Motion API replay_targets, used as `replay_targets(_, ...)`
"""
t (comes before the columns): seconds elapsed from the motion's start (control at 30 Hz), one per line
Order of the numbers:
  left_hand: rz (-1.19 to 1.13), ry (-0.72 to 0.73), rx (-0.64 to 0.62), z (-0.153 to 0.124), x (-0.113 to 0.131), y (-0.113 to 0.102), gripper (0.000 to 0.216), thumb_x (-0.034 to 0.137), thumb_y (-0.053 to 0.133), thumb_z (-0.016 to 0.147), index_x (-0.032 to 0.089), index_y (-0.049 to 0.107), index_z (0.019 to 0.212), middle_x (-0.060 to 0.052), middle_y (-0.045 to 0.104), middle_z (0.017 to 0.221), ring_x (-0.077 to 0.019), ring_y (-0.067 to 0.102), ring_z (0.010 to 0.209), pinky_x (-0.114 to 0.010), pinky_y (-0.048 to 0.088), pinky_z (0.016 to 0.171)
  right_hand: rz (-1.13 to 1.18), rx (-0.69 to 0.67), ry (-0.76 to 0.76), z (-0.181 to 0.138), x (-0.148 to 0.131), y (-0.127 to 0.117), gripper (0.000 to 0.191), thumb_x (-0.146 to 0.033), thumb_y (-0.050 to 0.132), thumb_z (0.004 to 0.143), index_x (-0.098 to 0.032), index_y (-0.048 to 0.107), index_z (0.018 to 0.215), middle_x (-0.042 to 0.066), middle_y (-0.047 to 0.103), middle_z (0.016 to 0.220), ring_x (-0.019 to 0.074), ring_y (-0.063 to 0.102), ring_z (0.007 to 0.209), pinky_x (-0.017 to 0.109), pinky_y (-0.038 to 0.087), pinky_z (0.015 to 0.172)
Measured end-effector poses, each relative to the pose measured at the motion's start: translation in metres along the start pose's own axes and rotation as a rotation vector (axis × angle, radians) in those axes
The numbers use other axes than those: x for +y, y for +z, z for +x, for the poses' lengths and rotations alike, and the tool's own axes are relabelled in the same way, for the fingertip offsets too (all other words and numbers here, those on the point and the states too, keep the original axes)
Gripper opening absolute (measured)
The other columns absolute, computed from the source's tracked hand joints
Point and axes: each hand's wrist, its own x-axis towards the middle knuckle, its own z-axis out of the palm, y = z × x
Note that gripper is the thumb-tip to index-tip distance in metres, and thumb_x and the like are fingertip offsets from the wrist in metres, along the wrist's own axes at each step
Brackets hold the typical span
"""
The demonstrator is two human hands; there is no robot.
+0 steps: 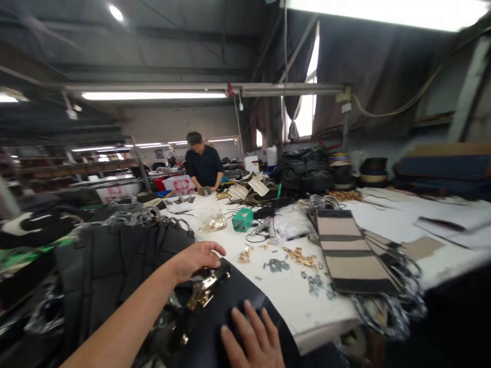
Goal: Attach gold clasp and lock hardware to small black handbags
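My right hand (255, 337) lies with fingers spread on a smooth black bag panel (226, 301), close to the lower edge of the view. My left hand (197, 260) reaches over the panel's far left corner, its fingers loosely curved and apart; the undersides of those fingers are hidden. Just below it, shiny gold metal clasp hardware (203, 290) sits along the panel's left side. Beyond the panel, small gold fittings (303, 258) and small grey metal plates (276, 265) are scattered on the white table (276, 294).
Dark bag pieces (111, 255) with wrapped handles are stacked at left. Beige-and-black striped panels (347, 250) lie at right by the table edge. A green box (242, 220) and a plastic bag (289, 222) stand mid-table. A co-worker (204, 163) stands at the far end.
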Motion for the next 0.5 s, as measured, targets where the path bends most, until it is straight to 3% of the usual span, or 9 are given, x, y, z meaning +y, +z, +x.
replay_targets(0.13,-0.123,-0.097,0.008,0.005,-0.013,0.003,0.049,0.036,0.084,0.058,0.015,0.06,0.095,0.002,0.064,0.065,-0.0147,0.058,0.058,-0.024,0.041,0.059,-0.066,0.024,0.045,0.01,-0.016,0.011,0.019,-0.032,0.071,0.082,-0.036,0.069,0.101,0.001,0.075,0.109,0.0299,0.067,0.109,0.054,0.051,0.097)
replay_targets(0.2,-0.161,-0.106,0.003,0.005,-0.012,0.007,0.051,0.039,0.087,0.056,0.016,0.06,0.094,0.0,0.068,0.07,-0.0167,0.062,0.061,-0.025,0.044,0.061,-0.089,0.082,0.076,0.022,-0.012,-0.001,0.017,-0.033,0.069,0.083,-0.038,0.069,0.1,-0.001,0.076,0.104,0.0271,0.07,0.104,0.049,0.054,0.094)
replay_targets(0.27,-0.185,-0.102,-0.025,0.001,-0.006,0.01,0.052,0.041,0.087,0.059,0.017,0.062,0.098,-0.003,0.072,0.079,-0.0185,0.065,0.067,-0.026,0.047,0.064,-0.022,0.084,0.055,0.039,0.002,-0.031,0.02,-0.034,0.065,0.085,-0.04,0.069,0.104,-0.004,0.077,0.102,0.0241,0.072,0.099,0.041,0.057,0.09)
replay_targets(0.33,-0.197,-0.107,-0.089,-0.005,0.003,0.009,0.054,0.041,0.085,0.065,0.017,0.064,0.108,-0.008,0.074,0.093,-0.0217,0.068,0.076,-0.029,0.05,0.069,0.152,-0.026,0.04,0.057,0.026,-0.072,0.031,-0.033,0.059,0.087,-0.038,0.066,0.116,-0.002,0.075,0.108,0.0226,0.071,0.102,0.034,0.057,0.089)
replay_targets(0.4,-0.235,-0.084,-0.153,-0.009,0.011,0.007,0.059,0.045,0.079,0.071,0.019,0.062,0.121,-0.013,0.072,0.107,-0.028,0.069,0.089,-0.035,0.053,0.074,0.307,-0.145,0.232,0.075,0.057,-0.114,0.035,-0.022,0.053,0.089,-0.033,0.067,0.12,0.001,0.073,0.115,0.02,0.07,0.103,0.029,0.056,0.09)
replay_targets(0.5,-0.427,0.055,-0.183,-0.005,0.013,0.014,0.067,0.061,0.069,0.074,0.023,0.059,0.129,-0.015,0.067,0.123,-0.0376,0.064,0.106,-0.043,0.055,0.077,0.407,-0.123,0.621,0.099,0.111,-0.165,0.024,-0.032,0.057,0.09,-0.026,0.074,0.106,0.006,0.076,0.101,0.0242,0.071,0.092,0.032,0.058,0.083)
